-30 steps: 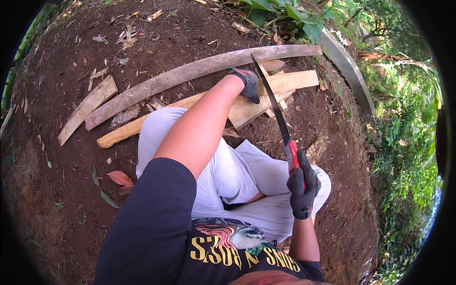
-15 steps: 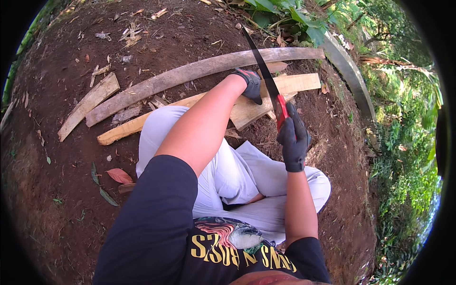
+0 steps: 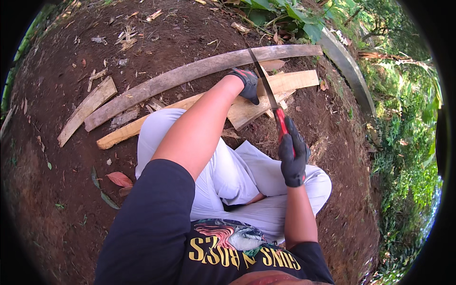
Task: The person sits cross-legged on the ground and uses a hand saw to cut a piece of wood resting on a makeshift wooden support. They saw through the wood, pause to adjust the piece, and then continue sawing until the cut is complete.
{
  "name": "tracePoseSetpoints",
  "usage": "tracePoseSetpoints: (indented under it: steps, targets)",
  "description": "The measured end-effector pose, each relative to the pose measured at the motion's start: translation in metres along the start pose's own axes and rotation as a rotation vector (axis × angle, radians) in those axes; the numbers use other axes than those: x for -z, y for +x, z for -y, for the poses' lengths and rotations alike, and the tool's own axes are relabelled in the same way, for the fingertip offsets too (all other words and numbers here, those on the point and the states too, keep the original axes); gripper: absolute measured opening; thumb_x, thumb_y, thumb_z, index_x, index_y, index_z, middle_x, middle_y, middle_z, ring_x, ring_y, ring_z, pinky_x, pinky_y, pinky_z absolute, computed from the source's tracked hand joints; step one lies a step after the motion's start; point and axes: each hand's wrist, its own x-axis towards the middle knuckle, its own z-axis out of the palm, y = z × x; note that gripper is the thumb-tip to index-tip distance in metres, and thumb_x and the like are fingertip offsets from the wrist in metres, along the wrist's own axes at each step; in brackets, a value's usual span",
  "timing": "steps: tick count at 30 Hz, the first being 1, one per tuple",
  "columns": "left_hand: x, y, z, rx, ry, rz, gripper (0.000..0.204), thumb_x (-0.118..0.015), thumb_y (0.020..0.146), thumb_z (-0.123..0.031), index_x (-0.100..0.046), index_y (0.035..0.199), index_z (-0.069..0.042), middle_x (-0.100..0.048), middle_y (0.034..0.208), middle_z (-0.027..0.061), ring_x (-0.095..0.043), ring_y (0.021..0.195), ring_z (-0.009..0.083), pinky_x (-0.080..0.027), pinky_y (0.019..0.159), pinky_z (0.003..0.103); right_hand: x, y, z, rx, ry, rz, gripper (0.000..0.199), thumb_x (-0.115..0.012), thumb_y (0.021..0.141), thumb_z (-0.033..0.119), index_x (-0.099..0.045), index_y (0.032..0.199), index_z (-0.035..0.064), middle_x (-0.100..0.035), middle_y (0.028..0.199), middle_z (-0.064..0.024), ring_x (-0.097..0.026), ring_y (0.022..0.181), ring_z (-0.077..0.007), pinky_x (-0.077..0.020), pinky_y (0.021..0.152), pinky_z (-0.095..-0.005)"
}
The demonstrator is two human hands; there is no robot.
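Dark-brown soil (image 3: 346,164) extends rightward of the black-gloved right hand (image 3: 294,159), clasped around a red-handled, dark-bladed saw (image 3: 270,94); ahead, a pale, square-ended wooden board (image 3: 298,81) underlies it and the black-gloved left hand (image 3: 247,84) (finger closure indeterminate).

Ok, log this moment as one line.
left grip: on pale board | right grip: holds red-handled saw | blade: across pale board | weathered plank: beyond pale board

Upper centre, a saw (image 3: 268,90) crosses over a plank (image 3: 295,81). Above the plank, a beam (image 3: 190,71) lies on soil (image 3: 71,185).
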Motion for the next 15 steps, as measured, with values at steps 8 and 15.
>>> tracePoseSetpoints:
  steps: [8,15]
  targets:
    - [0.000,-0.005,-0.007,-0.106,-0.007,-0.039,0.075,-0.078,0.076,-0.067,-0.079,0.119,-0.004,-0.077,0.120,0.0182,-0.074,0.110,0.0349,-0.059,0.096,0.045,-0.068,0.131,-0.004,0.098,0.112,-0.068,0.040,-0.059,0.106,0.022,-0.068,0.142,0.0045,-0.073,0.134,-0.0202,-0.072,0.122,-0.0275,-0.0538,0.102,-0.0383]
    - [0.000,0.004,0.004,-0.002,0.004,0.026,0.079,-0.078,0.074,-0.067,-0.078,0.120,-0.003,-0.077,0.120,0.0194,-0.075,0.109,0.0343,-0.059,0.095,0.045,0.023,-0.027,0.008,-0.053,0.049,-0.025,0.046,-0.053,0.107,0.019,-0.062,0.148,0.0027,-0.075,0.105,-0.0108,-0.060,0.070,-0.0102,-0.0514,0.067,-0.0285]
